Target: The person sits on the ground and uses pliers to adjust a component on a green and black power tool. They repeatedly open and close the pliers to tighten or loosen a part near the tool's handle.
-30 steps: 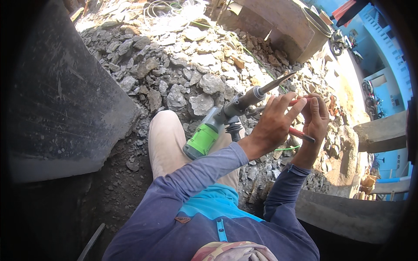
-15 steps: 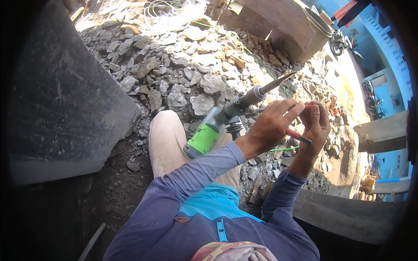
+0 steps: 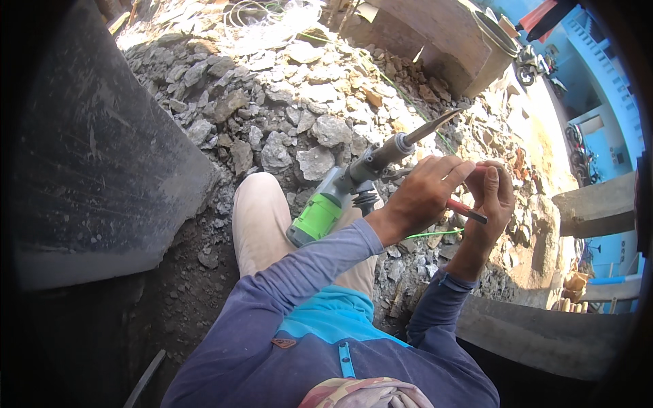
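My left hand (image 3: 422, 197) is closed around a slim red tool with a dark flat end (image 3: 468, 211), which pokes out below its fingers toward my right palm. My right hand (image 3: 495, 197) is raised beside it, fingers curled and pinched at the left fingertips. A bit of red shows there, but what the right fingers hold is mostly hidden. Between my legs leans a grey and bright green demolition hammer (image 3: 318, 216), its pointed chisel bit (image 3: 434, 127) aimed up and right. Thin green wire (image 3: 435, 234) runs just below my hands.
Broken stone rubble (image 3: 272, 102) spreads ahead. A large dark slab (image 3: 102, 156) stands at left, and a concrete block (image 3: 428, 41) lies at the far side. Concrete beams (image 3: 598, 207) are on the right. A coil of pale wire (image 3: 262, 17) lies at the top.
The red tool has tilted slightly, its dark end shifting a little. The green wire below my hands has shifted left. The demolition hammer has stayed nearly still.
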The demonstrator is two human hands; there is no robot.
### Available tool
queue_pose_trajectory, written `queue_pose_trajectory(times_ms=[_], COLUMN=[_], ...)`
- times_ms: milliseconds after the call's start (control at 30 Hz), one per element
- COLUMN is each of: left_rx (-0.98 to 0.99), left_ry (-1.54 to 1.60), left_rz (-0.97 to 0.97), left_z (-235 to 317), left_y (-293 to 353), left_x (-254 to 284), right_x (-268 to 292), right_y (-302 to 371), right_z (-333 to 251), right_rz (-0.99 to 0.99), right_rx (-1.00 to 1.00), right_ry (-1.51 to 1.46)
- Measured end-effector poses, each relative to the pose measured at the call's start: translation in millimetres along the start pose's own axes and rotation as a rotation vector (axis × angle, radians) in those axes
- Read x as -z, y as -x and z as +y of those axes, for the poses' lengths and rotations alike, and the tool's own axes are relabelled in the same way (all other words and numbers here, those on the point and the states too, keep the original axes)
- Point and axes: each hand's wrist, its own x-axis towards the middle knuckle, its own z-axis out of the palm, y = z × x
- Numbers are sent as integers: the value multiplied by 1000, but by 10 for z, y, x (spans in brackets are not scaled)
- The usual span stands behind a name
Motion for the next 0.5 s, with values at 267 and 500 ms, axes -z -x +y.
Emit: queue_pose_trajectory(times_ms=[267,500], left_rx=[17,13], left_ry=[8,39], left_rz=[-39,-166], left_z=[-68,-100], left_y=[10,-55], left_x=[-24,62], right_x=[1,-33], right_y=[97,184], right_z=[-8,-30], right_rz=[41,74], right_rx=[1,4], right_ry=[10,17])
